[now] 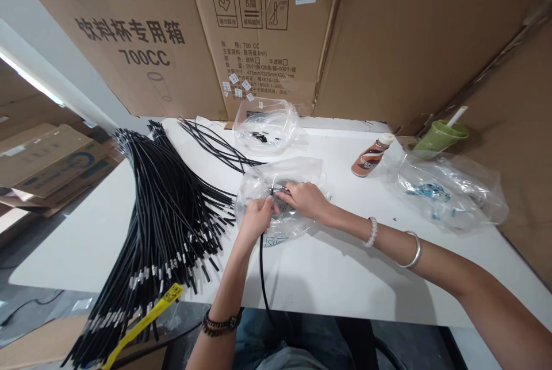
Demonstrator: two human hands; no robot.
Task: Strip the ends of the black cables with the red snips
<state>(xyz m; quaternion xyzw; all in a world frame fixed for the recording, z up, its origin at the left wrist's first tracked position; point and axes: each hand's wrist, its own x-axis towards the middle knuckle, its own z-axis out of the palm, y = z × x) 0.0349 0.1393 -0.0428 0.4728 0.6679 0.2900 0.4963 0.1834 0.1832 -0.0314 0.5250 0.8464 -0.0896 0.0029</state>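
Observation:
My left hand (257, 218) is closed round a black cable (261, 269), which hangs down over the table's front edge to my lap. The cable's upper end points up out of my fingers. Beside it, my right hand (307, 200) is pinched on a small tool with a bit of red and a thin metallic tip at the cable's end; its kind I cannot make out. Both hands are over an open clear plastic bag (308, 170) holding a heap of small grey metal parts (282, 204), partly hidden by my fingers.
On the left lies a big bundle of black cables (166, 203) with a yellow tag (149, 318). Behind are a bag of small black parts (269, 123) and cardboard boxes (276, 77). To the right are a brown bottle (370, 157), a green cup (437, 137) and a bag with blue pieces (448, 197).

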